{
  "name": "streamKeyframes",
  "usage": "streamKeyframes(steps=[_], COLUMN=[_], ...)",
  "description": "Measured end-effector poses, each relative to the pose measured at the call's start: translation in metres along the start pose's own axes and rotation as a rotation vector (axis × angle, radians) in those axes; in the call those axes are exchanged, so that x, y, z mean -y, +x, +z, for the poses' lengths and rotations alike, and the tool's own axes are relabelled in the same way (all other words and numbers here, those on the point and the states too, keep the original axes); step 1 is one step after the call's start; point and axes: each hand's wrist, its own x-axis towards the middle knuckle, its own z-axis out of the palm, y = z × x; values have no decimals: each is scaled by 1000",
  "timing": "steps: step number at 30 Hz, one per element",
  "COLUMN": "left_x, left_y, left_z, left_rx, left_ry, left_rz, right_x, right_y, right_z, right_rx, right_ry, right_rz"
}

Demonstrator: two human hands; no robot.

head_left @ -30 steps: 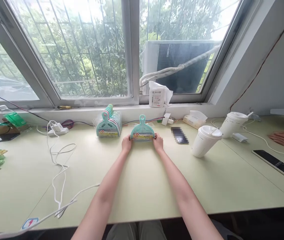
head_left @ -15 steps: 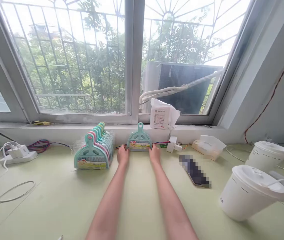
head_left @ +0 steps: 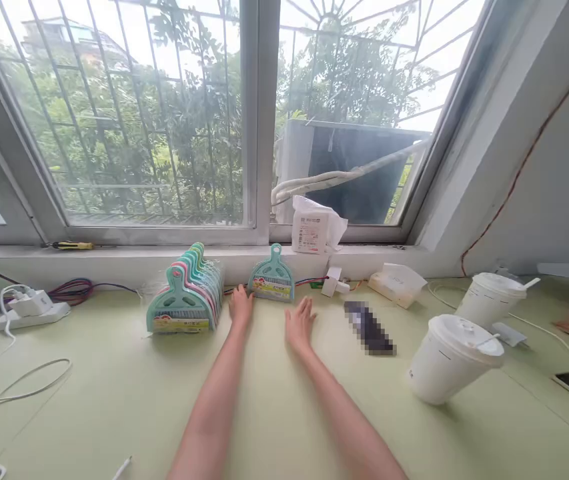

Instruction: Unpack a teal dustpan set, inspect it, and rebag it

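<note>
A small teal dustpan-and-brush set (head_left: 272, 275) with a yellow label leans upright against the wall under the window sill. Just left of its lower edge, my left hand (head_left: 241, 308) rests on the table, fingers stretched forward; whether a fingertip touches the dustpan I cannot tell. My right hand (head_left: 300, 324) lies flat on the table in front of the dustpan's right corner, apart from it, fingers spread. Left of my left hand stands a row of similar dustpan sets (head_left: 181, 303), teal, pink and yellow, in clear wrapping.
Right of my hands lie a pixelated phone (head_left: 369, 328) and a white adapter (head_left: 333, 283). Beyond are a tissue pack (head_left: 397, 285) and two lidded white cups (head_left: 451, 363). White cables and a power strip (head_left: 34, 313) are at left; a screwdriver (head_left: 75, 245) lies on the sill.
My right hand has come off the dustpan's right side and drawn back toward me, opening flat. My left hand stays near the dustpan's left edge. The camera view has shifted slightly.
</note>
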Motion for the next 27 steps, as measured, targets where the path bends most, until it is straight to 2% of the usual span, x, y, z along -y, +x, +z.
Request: streamKeyframes(steps=[4,6,7,9,11,15,17,21,27], left_x=[-9,-14,-16,-22,-29,-52,-67,-91,-105], left_y=[-10,-17,-22,-32,-44,-61,-64,-58,-39], left_z=[-13,-21,-25,-31,-34,-24,-14,2,15], left_rx=[-74,-125,-119,-45,78,287,324,336,374], left_ry=[56,59,49,20,-7,-12,32,146,162], left_rz=[34,42,89,246,420,614,620,540,494], right_x=[3,10,15,24,30,36,36,35,30], right_y=[-103,-138,-148,-154,-150,-142,-142,-143,-138], right_z=[-38,-59,-68,-82,-89,-87,-84,-79,-77], right_rx=[339,460,501,527,516,478,454,375,376], right_ry=[-67,-83,-98,-124,-136,-128,-129,-156,-203], right_rz=[-238,-314,-311,-287,-265,-256,-258,-249,-289])
